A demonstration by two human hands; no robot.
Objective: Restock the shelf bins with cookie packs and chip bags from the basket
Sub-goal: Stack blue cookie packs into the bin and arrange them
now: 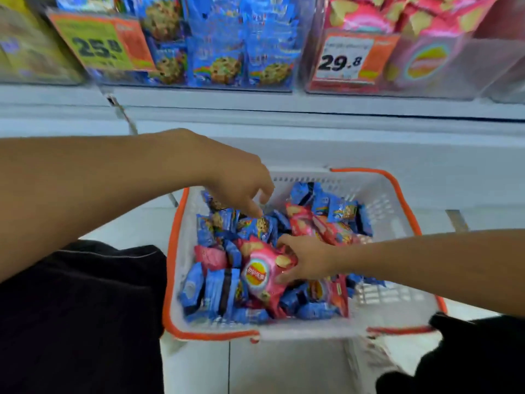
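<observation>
I held a chip bag [262, 275] by its edge in my right hand [308, 261]; left fingers [255, 207] spread, empty; the bag risked slipping into the basket [380, 189].

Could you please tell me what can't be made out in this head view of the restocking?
- Left hand fingertips: motion-blurred, so contact with the blue cookie packs is unclear.
- Lower basket layers: buried under top packs.
- Small print on the price tag: blurred.
- Chip-bag bin: top cut off by the frame edge.
</observation>
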